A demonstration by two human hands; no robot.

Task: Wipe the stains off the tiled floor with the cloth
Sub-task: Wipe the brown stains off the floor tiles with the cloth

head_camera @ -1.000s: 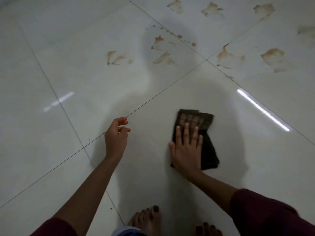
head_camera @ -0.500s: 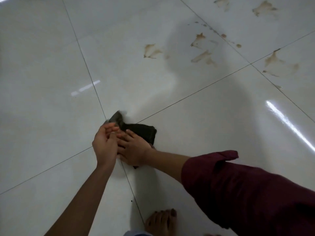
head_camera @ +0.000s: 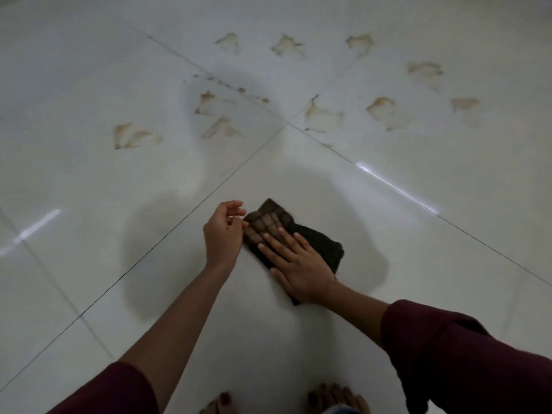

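A dark checked cloth (head_camera: 319, 240), folded, lies flat on the glossy white tiled floor (head_camera: 89, 189). My right hand (head_camera: 295, 261) presses down on it with the fingers spread. Just left of the cloth, my left hand (head_camera: 224, 231) has its fingers loosely curled, the fingertips at the cloth's left corner; whether they pinch it I cannot tell. Several brown stains mark the tiles farther ahead, such as one stain (head_camera: 133, 135) at the left, one stain (head_camera: 321, 116) near the grout crossing and one stain (head_camera: 382, 110) to the right.
Dark grout lines cross at a point (head_camera: 288, 124) ahead of the cloth. My bare feet (head_camera: 337, 397) stand at the bottom edge. Light streaks reflect off the tiles at left and right. My shadow falls over the floor around the hands.
The cloth and my right hand have slid to the right, away from the grout crossing near my left hand. It now lies flatter under a spread palm, and the view has swung to show more stains.
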